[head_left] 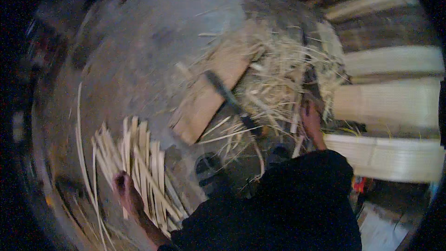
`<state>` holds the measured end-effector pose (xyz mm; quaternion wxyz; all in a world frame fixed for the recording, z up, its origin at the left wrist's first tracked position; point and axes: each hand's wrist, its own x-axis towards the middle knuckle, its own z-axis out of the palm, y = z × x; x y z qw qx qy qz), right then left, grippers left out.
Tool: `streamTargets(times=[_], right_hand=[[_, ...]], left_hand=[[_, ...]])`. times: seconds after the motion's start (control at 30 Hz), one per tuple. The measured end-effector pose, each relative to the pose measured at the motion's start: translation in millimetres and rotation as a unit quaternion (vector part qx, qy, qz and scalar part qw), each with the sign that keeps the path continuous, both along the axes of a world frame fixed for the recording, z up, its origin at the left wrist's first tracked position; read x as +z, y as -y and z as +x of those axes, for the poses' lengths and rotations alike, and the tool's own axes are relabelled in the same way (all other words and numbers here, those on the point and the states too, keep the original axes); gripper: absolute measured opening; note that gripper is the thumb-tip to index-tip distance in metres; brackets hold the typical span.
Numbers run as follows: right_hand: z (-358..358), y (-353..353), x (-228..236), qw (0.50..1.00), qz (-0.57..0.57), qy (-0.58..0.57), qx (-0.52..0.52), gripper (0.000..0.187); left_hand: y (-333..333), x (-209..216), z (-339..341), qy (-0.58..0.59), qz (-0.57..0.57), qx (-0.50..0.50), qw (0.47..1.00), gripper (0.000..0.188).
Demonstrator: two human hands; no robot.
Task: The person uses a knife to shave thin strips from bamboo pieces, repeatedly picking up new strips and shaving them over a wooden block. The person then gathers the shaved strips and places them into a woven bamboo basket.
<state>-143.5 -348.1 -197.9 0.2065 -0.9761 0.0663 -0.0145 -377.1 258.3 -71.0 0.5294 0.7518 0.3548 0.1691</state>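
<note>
My left hand (125, 190) is at the lower left, over a bundle of pale split wood strips (143, 153) on the floor. Its fingers look curled in; blur hides whether a strip is between them. On the right, my right hand (312, 118) reaches down to the edge of a heap of thin wood shavings and slivers (278, 74). Motion smears its fingers, so I cannot make out its grip. Between the hands a long dark-bladed knife (227, 95) lies aslant across a brown wooden board (211, 100), its handle end toward me.
Wide pale slatted pieces (390, 100) lie along the right side, close to my right arm. Two longer thin strips (86, 158) stretch out left of the bundle. My feet (209, 172) are just below the board. Dark clutter lines the far left edge.
</note>
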Motion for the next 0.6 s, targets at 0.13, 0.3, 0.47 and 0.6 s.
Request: streamTargets(times=[0.13, 0.3, 0.47, 0.6], right_hand=[[7.2, 0.5, -10.6, 0.998, 0.057, 0.021, 0.014, 0.045], [-2.1, -53.8, 102.4, 0.99, -0.008, 0.075, 0.118, 0.038], [-50.1, -88.3, 277.7, 0.858, 0.443, -0.012, 0.261, 0.03], [-64.0, -103.5, 345.3, 0.811, 0.345, -0.223, 0.416, 0.03]], left_hand=[[76.1, 7.9, 54.5, 0.008, -0.196, -0.357, 0.914, 0.045], [110.6, -25.0, 134.1, -0.064, 0.27, -0.467, 0.84, 0.049], [163.7, 11.1, 223.4, -0.183, 0.04, -0.6, 0.778, 0.048], [239.7, 29.1, 313.3, -0.041, 0.118, -0.68, 0.723, 0.047]])
